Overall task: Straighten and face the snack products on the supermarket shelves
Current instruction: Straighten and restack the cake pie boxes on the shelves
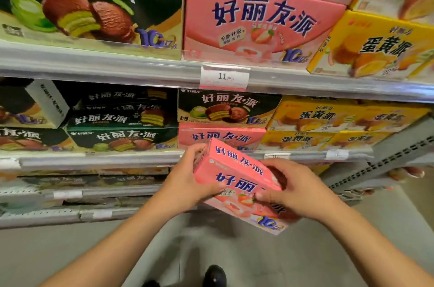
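From my remote seat, the shelving fills the view from nine o'clock round to three. The upper shelf carries the biggest cartons, faces out: a green pie box at eleven o'clock, a large pink box at twelve, a yellow box at two, with a price tag clipped to the rail below the pink one. The middle shelf holds smaller stock: green boxes stacked unevenly at nine o'clock, one white-ended carton turned askew at ten, a pink box on the shelf at centre under a green one, and yellow boxes at three.

At centre I have the pink strawberry pie box off the shelf, tilted in the air in front of the middle rail. My left hand clamps its left end, and my right hand is wrapped over the right side. I judge the two-handed hold is for turning its printed face outward before sliding it onto the pink stack directly behind. A shoe shows at six o'clock.
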`<act>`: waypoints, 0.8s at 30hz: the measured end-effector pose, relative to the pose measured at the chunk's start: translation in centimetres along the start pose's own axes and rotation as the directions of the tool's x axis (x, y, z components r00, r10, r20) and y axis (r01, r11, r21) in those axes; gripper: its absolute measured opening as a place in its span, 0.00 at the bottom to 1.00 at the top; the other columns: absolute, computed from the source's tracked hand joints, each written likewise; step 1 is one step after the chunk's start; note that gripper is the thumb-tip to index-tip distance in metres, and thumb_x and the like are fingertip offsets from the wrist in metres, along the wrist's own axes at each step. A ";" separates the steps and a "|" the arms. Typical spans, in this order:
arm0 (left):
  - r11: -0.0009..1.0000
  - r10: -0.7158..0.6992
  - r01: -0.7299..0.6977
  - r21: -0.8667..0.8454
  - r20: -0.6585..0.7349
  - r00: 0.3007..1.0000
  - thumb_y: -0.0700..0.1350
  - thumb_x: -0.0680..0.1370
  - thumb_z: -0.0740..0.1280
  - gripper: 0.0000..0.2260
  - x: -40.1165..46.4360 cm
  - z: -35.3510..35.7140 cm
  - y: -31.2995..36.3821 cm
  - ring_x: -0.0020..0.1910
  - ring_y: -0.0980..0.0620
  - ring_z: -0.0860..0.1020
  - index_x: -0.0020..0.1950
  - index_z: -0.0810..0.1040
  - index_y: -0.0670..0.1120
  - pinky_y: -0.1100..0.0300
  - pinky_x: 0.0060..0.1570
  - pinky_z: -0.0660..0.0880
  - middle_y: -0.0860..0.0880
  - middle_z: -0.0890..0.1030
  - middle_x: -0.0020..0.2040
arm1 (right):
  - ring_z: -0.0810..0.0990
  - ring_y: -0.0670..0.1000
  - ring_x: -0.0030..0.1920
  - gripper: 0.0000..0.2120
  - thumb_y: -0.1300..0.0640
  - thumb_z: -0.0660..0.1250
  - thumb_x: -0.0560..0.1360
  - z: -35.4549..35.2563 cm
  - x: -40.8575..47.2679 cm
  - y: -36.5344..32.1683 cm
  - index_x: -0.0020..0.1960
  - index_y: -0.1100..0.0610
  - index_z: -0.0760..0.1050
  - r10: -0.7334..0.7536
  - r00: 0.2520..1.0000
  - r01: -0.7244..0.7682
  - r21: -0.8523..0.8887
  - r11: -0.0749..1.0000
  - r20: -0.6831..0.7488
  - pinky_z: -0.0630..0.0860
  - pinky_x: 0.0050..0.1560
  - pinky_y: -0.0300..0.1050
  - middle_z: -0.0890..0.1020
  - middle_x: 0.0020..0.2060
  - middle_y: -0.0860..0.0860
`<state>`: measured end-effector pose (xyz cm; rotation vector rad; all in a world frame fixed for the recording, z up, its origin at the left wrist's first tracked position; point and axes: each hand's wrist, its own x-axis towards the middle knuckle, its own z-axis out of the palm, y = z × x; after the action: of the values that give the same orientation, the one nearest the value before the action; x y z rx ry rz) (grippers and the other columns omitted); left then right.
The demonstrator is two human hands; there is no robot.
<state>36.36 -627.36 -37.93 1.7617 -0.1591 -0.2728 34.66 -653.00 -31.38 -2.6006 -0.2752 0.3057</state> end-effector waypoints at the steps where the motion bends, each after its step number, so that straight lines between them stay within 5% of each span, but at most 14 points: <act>1: 1.000 0.001 -0.001 0.007 0.028 1.000 0.54 0.65 0.79 0.34 0.5 -0.7 0.4 0.56 0.67 0.76 0.65 0.65 0.64 0.73 0.52 0.72 0.63 0.76 0.60 | 0.77 0.37 0.51 0.30 0.34 0.72 0.61 -0.1 -0.1 0.3 0.62 0.38 0.72 0.013 1.000 -0.013 -0.001 1.000 -0.020 0.76 0.53 0.44 0.79 0.51 0.34; 4: 0.999 0.031 -0.024 0.041 -0.179 0.983 0.59 0.69 0.73 0.35 3.4 -3.8 1.3 0.65 0.59 0.71 0.72 0.66 0.52 0.75 0.57 0.66 0.57 0.72 0.66 | 0.77 0.44 0.52 0.28 0.40 0.74 0.64 -0.5 -0.3 1.0 0.62 0.42 0.72 0.067 0.996 -0.070 -0.041 0.997 -0.060 0.75 0.54 0.47 0.80 0.53 0.40; 7: 0.991 0.054 -0.007 0.131 -0.361 0.931 0.53 0.73 0.73 0.33 6.8 -6.6 2.4 0.69 0.49 0.68 0.74 0.63 0.47 0.57 0.66 0.68 0.47 0.70 0.71 | 0.76 0.44 0.51 0.28 0.42 0.75 0.65 -0.9 -0.3 1.6 0.63 0.43 0.72 0.097 0.991 -0.100 -0.030 0.994 -0.089 0.74 0.52 0.44 0.78 0.52 0.41; 12: 0.975 -0.087 0.152 0.163 -0.348 0.934 0.54 0.70 0.76 0.38 10.5 -7.9 2.7 0.69 0.43 0.68 0.75 0.62 0.46 0.58 0.56 0.66 0.41 0.69 0.71 | 0.74 0.43 0.50 0.29 0.42 0.75 0.65 -1.0 -0.3 2.1 0.64 0.44 0.72 0.080 0.988 -0.081 -0.009 0.997 -0.134 0.70 0.49 0.42 0.73 0.48 0.37; 18: 0.977 -0.126 0.176 0.123 -0.339 0.932 0.55 0.68 0.78 0.44 11.6 -7.7 1.9 0.71 0.42 0.67 0.77 0.58 0.48 0.54 0.63 0.69 0.42 0.65 0.75 | 0.75 0.42 0.52 0.31 0.38 0.71 0.61 -0.6 -0.2 2.6 0.63 0.42 0.71 0.063 0.991 -0.061 0.027 0.998 -0.118 0.73 0.51 0.44 0.74 0.50 0.35; 22: 0.964 -0.056 0.140 0.226 -0.342 0.938 0.57 0.63 0.80 0.43 10.7 -8.1 2.2 0.62 0.45 0.75 0.73 0.66 0.49 0.58 0.50 0.73 0.45 0.76 0.63 | 0.75 0.42 0.53 0.33 0.37 0.71 0.60 -0.2 -0.4 2.8 0.63 0.43 0.71 0.071 0.990 -0.067 0.032 0.997 -0.120 0.73 0.53 0.44 0.74 0.50 0.33; 24: 0.969 0.014 0.067 0.239 -0.320 0.947 0.53 0.63 0.81 0.40 9.5 -8.2 2.3 0.60 0.49 0.76 0.72 0.67 0.50 0.60 0.53 0.72 0.49 0.76 0.63 | 0.75 0.43 0.54 0.34 0.39 0.72 0.60 -0.2 -0.6 2.9 0.64 0.44 0.71 0.073 0.990 -0.068 0.045 0.997 -0.124 0.73 0.54 0.45 0.74 0.51 0.34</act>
<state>47.77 -622.48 -35.00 2.0317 0.0688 0.0190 34.54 -655.69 -32.60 -2.5800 -0.1318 0.1688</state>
